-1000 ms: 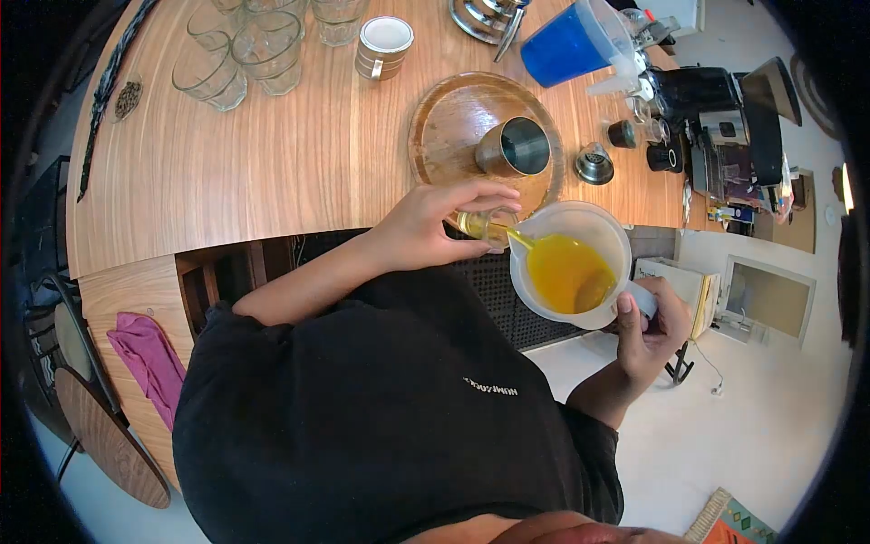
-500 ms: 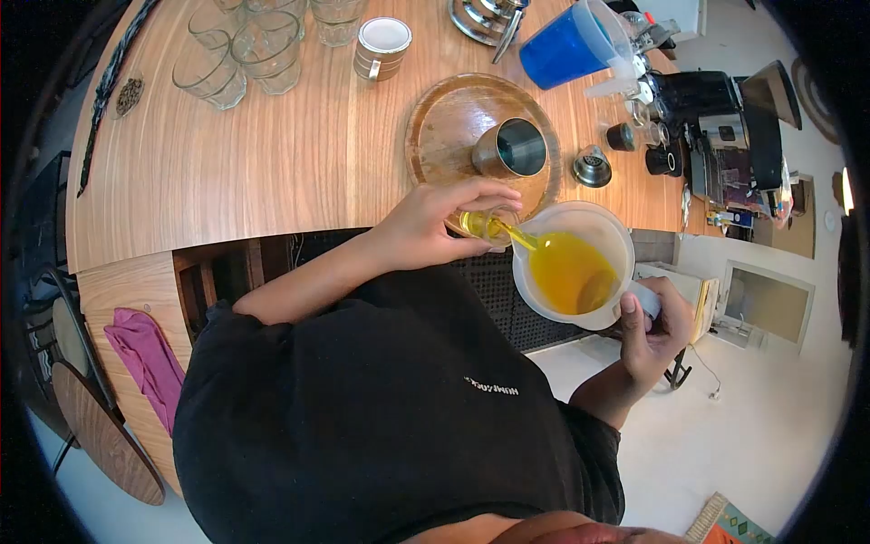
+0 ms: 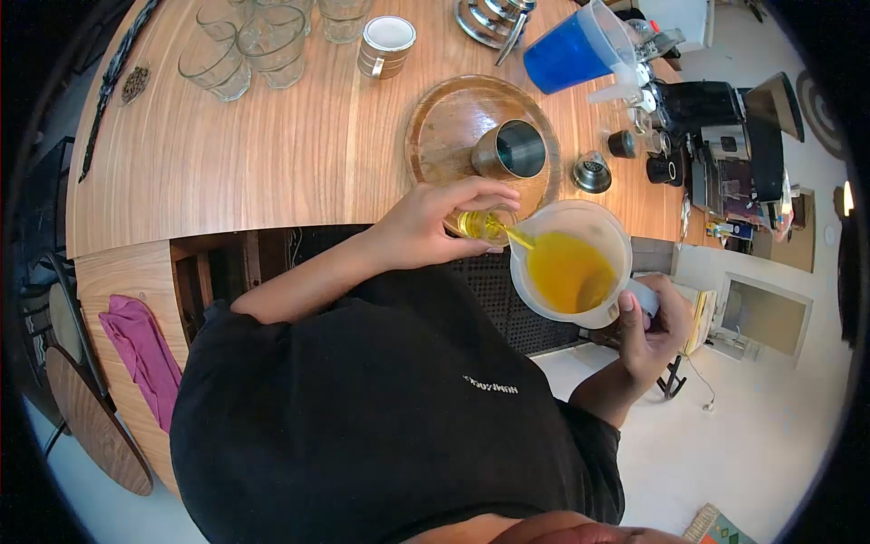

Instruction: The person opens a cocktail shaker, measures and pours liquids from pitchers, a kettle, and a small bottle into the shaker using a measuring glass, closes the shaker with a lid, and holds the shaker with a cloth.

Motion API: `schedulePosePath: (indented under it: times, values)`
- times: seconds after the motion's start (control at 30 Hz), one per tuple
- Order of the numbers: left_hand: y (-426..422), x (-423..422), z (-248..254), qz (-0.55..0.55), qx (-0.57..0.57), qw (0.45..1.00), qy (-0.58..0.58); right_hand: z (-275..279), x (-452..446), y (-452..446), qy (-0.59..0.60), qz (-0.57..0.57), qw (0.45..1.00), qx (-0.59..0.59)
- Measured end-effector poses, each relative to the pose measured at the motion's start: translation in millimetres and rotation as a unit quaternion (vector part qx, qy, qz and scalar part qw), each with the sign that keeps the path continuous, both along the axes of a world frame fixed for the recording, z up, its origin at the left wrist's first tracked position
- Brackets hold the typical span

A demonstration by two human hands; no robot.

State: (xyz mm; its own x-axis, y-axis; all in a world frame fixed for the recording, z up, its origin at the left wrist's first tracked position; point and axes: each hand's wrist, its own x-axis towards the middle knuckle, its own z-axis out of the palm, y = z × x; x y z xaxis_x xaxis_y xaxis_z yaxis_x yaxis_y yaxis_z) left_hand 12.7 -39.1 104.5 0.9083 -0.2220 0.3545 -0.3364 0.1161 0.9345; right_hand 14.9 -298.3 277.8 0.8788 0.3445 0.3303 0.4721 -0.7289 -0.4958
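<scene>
My left hand (image 3: 439, 222) is wrapped around a small clear glass (image 3: 485, 226) that holds some yellow liquid. In my right hand (image 3: 654, 328) is the handle of a translucent plastic pitcher (image 3: 614, 238), tilted so its spout meets the rim of the glass. Yellow-orange liquid (image 3: 566, 272) fills part of the pitcher, and a stream runs from the spout into the glass. Just beyond my left hand, a metal shaker cup (image 3: 509, 150) stands on a round wooden tray (image 3: 438, 118). A metal strainer cap (image 3: 592, 172) lies right of the tray.
Several clear glasses (image 3: 272, 50) and a striped mug (image 3: 388, 45) stand at the back left. A steel kettle (image 3: 494, 20) and a blue-filled pitcher (image 3: 566, 53) are farther right. A coffee grinder (image 3: 725, 109) stands at the right. A pink cloth (image 3: 140, 349) hangs at the left.
The liquid in the small glass looks slightly higher, and the stream from the pitcher continues. Both hands keep nearly the same place; the view has shifted slightly.
</scene>
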Motion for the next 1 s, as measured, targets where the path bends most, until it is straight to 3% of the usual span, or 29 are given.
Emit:
schedulePosePath:
  times: [0.3,0.57,0.67,0.87,1.0]
  values:
    - [-1,0,6,0.006,0.053,0.999,-0.006,2,9,-4,-0.024,0.029,0.999,-0.013]
    - [-10,-3,12,0.009,-0.012,0.998,0.064,6,22,-12,0.005,0.044,0.999,-0.011]
    - [-12,-3,13,0.048,0.025,0.999,-0.006,0,33,-21,0.019,0.042,0.998,0.034]
    - [-28,-2,26,0.082,-0.017,0.996,0.017,-37,55,-60,0.086,0.074,0.97,0.215]
    - [-29,13,36,0.143,0.079,0.986,-0.033,-53,70,-81,0.102,0.078,0.926,0.355]
